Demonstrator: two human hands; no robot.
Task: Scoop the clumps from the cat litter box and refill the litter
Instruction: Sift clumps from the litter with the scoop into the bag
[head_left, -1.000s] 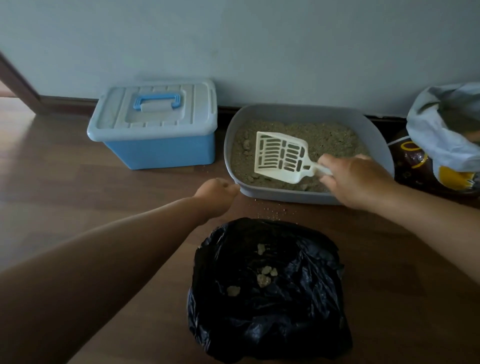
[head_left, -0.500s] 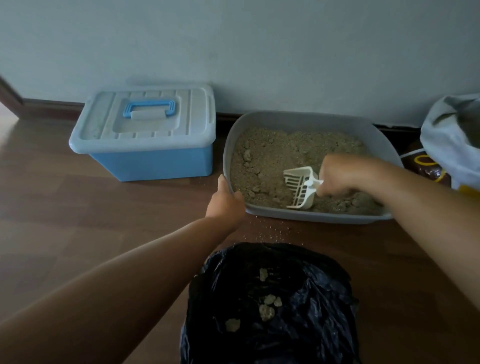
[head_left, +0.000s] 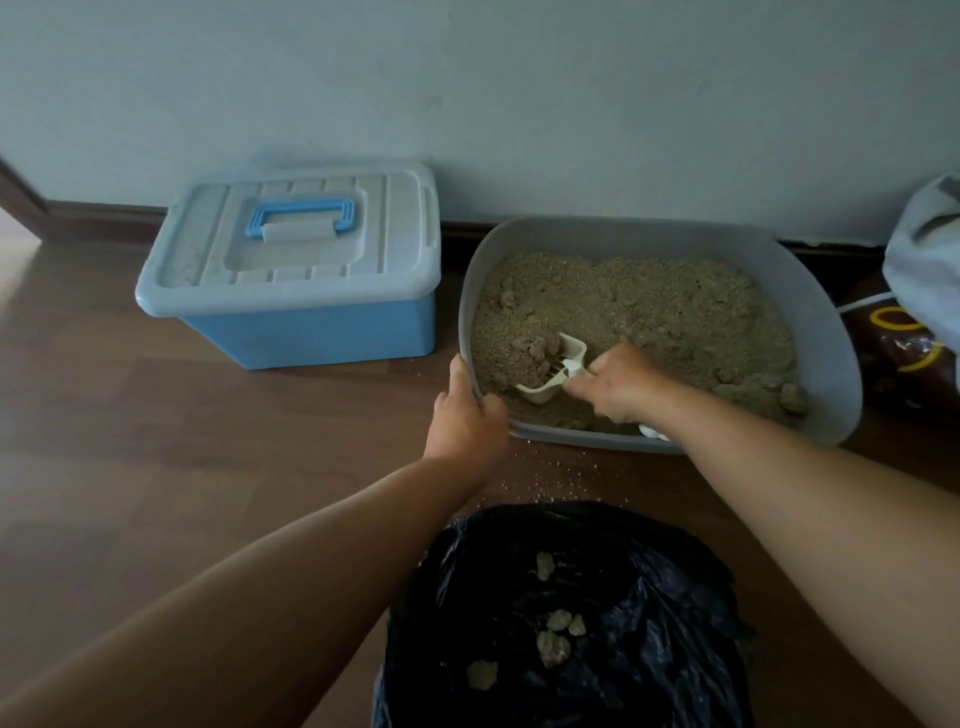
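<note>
Head view: left hand (head_left: 467, 422) grips litter box (head_left: 623, 228) rim; right hand (head_left: 623, 385) grips scoop (head_left: 543, 391).

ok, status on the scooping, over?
Left hand grips litter box rim. Right hand holds scoop, dug into litter, clumps on it. Black bag open nearside. Nothing blocking.

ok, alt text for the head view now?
A person's right hand grips a white scoop dug into the litter of a grey litter box, while the left hand holds its near-left rim. A black bag holding a few clumps lies open in front; a lidded blue bin stands to the left.
</note>
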